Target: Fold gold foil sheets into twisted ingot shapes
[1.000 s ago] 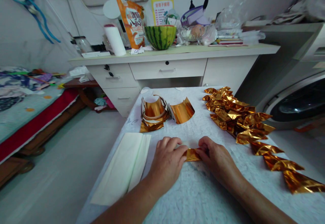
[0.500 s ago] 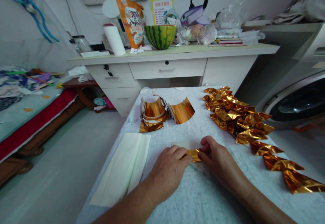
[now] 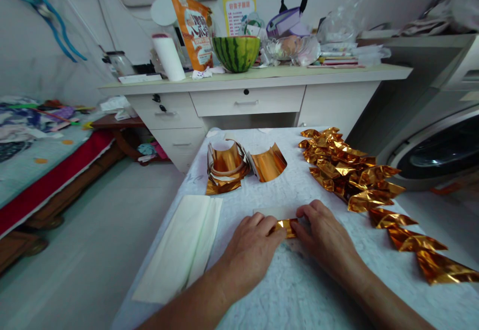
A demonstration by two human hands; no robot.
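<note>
A small strip of gold foil paper (image 3: 287, 228) lies low over the table between my two hands. My left hand (image 3: 251, 247) has its fingers closed on the strip's left end. Thumb and fingers of my right hand (image 3: 322, 229) pinch its right end. A pale flat piece (image 3: 270, 212) shows just beyond the strip, partly covered by my fingers. Farther off stand a curled stack of gold foil sheets (image 3: 226, 163) and one loose curved foil sheet (image 3: 268, 164). Folded gold foil pieces (image 3: 368, 200) run in a long row on the right.
Folded white paper (image 3: 175, 250) lies left of my left arm on the cloth-covered table (image 3: 247, 200). Behind stands a desk (image 3: 247, 78) bearing a half watermelon (image 3: 236, 53) and an orange pouch (image 3: 194, 33). A washing machine (image 3: 434, 120) is at the right, a bed (image 3: 56, 180) at the left.
My right hand has come down flatter and slightly toward the strip, its fingers now lower. The foil strip looks a little more creased and tilted. Everything else stays put.
</note>
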